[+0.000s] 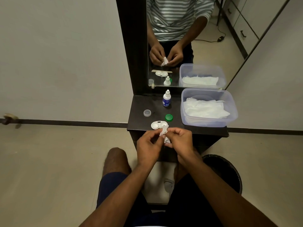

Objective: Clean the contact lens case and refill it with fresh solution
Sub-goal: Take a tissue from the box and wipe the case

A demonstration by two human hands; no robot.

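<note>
A white contact lens case (156,125) lies open on the dark shelf (139,112), near its front edge. Just in front of it my left hand (148,145) and my right hand (180,139) meet, both pinching a small crumpled white tissue (164,131). A white piece shows below the tissue by my right fingers; what it is I cannot tell. A green cap (169,117) sits behind the case. A solution bottle (166,98) with a blue label stands upright further back. A clear cap (147,113) lies to the left.
A clear plastic tub (208,122) with white tissues fills the shelf's right side. A mirror (180,38) stands behind the shelf and reflects the items. A dark bin (229,169) stands on the floor at the right, below the shelf.
</note>
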